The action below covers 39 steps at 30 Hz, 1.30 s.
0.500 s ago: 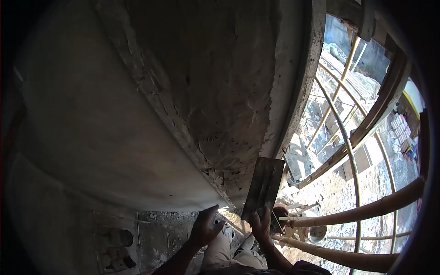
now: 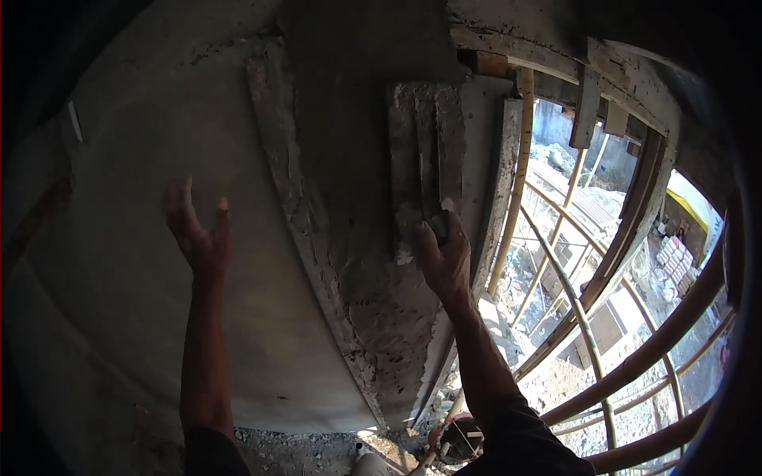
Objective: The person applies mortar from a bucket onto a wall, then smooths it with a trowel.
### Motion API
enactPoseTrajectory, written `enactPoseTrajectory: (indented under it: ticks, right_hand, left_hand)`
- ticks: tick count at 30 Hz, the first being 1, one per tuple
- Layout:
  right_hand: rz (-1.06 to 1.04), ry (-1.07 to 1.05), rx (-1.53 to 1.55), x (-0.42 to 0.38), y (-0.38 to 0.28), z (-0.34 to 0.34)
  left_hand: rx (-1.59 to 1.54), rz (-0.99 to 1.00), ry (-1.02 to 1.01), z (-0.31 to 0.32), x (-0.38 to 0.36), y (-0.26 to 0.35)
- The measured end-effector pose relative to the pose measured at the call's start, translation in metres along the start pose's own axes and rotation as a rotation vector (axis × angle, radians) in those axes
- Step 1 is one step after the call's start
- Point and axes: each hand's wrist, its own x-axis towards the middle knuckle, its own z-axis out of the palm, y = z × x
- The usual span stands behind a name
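My right hand [image 2: 441, 250] grips the handle of a long rectangular plastering float [image 2: 403, 151]. The float lies upright against a strip of dark wet plaster [image 2: 341, 214] on the wall, its back smeared with mortar. To the left, my left hand [image 2: 200, 230] is raised in front of the smooth pale wall panel [image 2: 262, 341], fingers apart and nothing in them. A rough raised edge [image 2: 305, 238] runs down between the panel and the wet strip. The float's working face is hidden.
A narrow board [image 2: 508, 151] borders the strip on the right. Beyond it, bamboo poles [image 2: 575, 309] and a timber frame [image 2: 627, 214] stand before a bright outdoor yard. Rubble ground [image 2: 294, 448] and a dark bucket [image 2: 456, 440] lie below.
Both hands have risen from low near my legs. The float has moved up along the plaster strip in my right hand; my left hand has gone up and left. The view has tilted up.
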Motion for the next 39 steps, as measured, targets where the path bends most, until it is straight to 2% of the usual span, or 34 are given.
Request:
enactPoseTrajectory:
  ticks: [5, 11, 14, 17, 20, 22, 24, 26, 29, 30, 32, 33, 35, 39]
  right_hand:
    - [0.004, -0.010, -0.101, 0.019, -0.018, 0.003]
    - [-0.126, 0.059, -0.238, 0.076, -0.057, 0.011]
    - [-0.159, 0.040, -0.178, 0.104, -0.110, 0.014]
    - [-0.182, 0.101, -0.197, 0.117, -0.122, 0.023]
    - [-0.167, 0.081, -0.172, 0.090, -0.099, 0.025]
    - [-0.054, -0.049, -0.144, 0.052, -0.066, 0.022]
    - [-0.093, -0.037, -0.213, 0.002, 0.001, 0.029]
    - [0.070, -0.103, -0.202, -0.060, 0.049, 0.025]
    - [0.177, -0.163, -0.204, -0.141, 0.120, 0.013]
    - [0.183, -0.177, -0.233, -0.149, 0.119, 0.009]
    - [0.081, -0.060, -0.180, -0.144, 0.121, 0.010]
    - [0.040, -0.012, -0.153, -0.146, 0.111, 0.010]
    - [0.135, -0.060, -0.160, -0.099, 0.045, 0.006]
    - [-0.026, 0.025, -0.088, -0.002, -0.045, 0.020]
  left_hand:
    - [0.025, -0.060, 0.007, 0.047, -0.012, -0.021]
    - [0.107, -0.021, 0.047, 0.050, -0.014, -0.018]
    - [0.118, -0.002, 0.069, 0.053, -0.014, -0.021]
    - [0.093, -0.003, 0.067, 0.052, -0.015, -0.018]
    - [0.089, 0.012, 0.062, 0.051, -0.012, -0.018]
    - [0.102, 0.003, 0.057, 0.051, -0.013, -0.020]
    - [0.109, 0.020, 0.079, 0.050, -0.013, -0.020]
    - [0.102, 0.026, 0.083, 0.050, -0.012, -0.017]
    - [0.079, 0.034, 0.077, 0.048, -0.011, -0.014]
    - [0.078, 0.044, 0.089, 0.048, -0.011, -0.015]
    - [0.088, 0.045, 0.108, 0.050, -0.009, -0.018]
    - [0.096, 0.039, 0.102, 0.049, -0.010, -0.017]
    - [0.098, 0.019, 0.089, 0.048, -0.012, -0.017]
    - [0.089, -0.014, 0.085, 0.051, -0.014, -0.017]
